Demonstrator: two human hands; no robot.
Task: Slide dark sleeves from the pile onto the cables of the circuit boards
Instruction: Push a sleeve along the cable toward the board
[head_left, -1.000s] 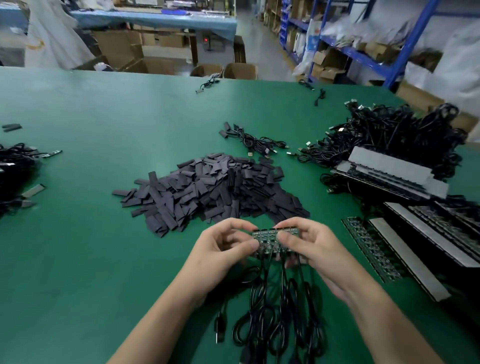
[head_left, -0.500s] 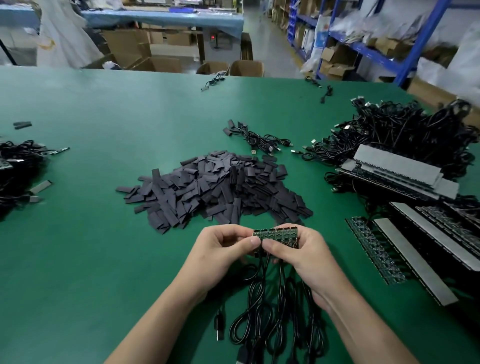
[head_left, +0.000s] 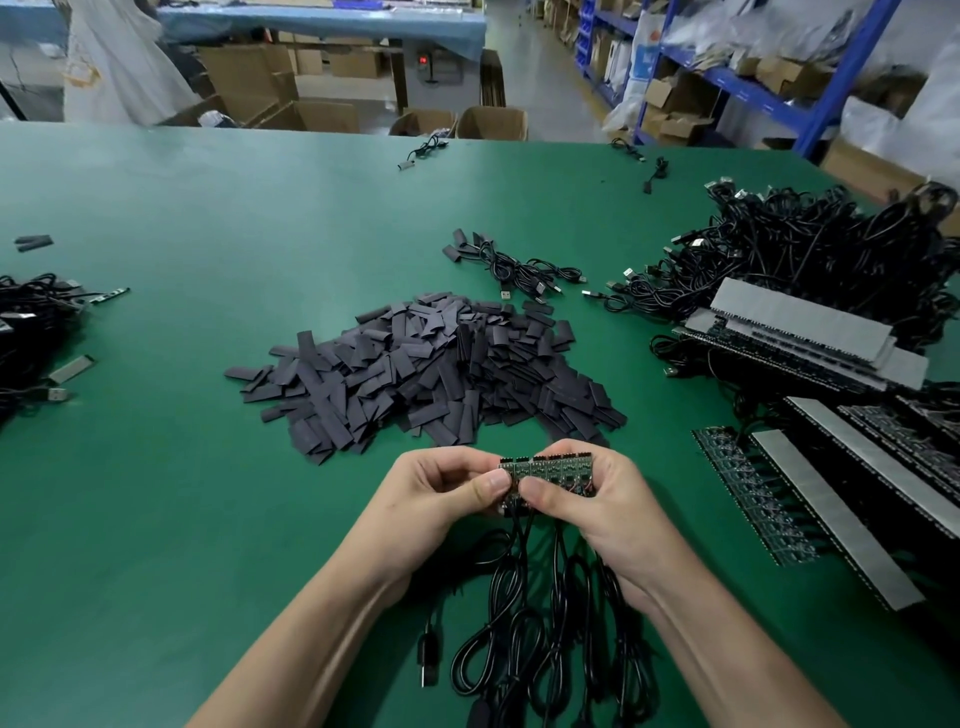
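Observation:
A short strip of small green circuit boards (head_left: 551, 472) is held just above the green table (head_left: 171, 493), near its front. My left hand (head_left: 441, 493) pinches the strip's left end between thumb and fingers. My right hand (head_left: 597, 499) grips the rest of the strip, its thumb pressed beside the left thumb. Several black cables (head_left: 524, 639) hang from the boards and coil on the table between my forearms. A wide pile of flat dark sleeves (head_left: 431, 369) lies just beyond my hands.
Long board strips with grey backing (head_left: 810, 332) and a heap of black USB cables (head_left: 810, 244) fill the right side. A small cable bundle (head_left: 524, 273) lies behind the sleeve pile. More cables (head_left: 26, 322) sit at the left edge. Cardboard boxes and blue shelving stand beyond the table.
My hands have closed in on the strip: the right thumb slid left until it met the left thumb. The strip stays in the same spot above the table.

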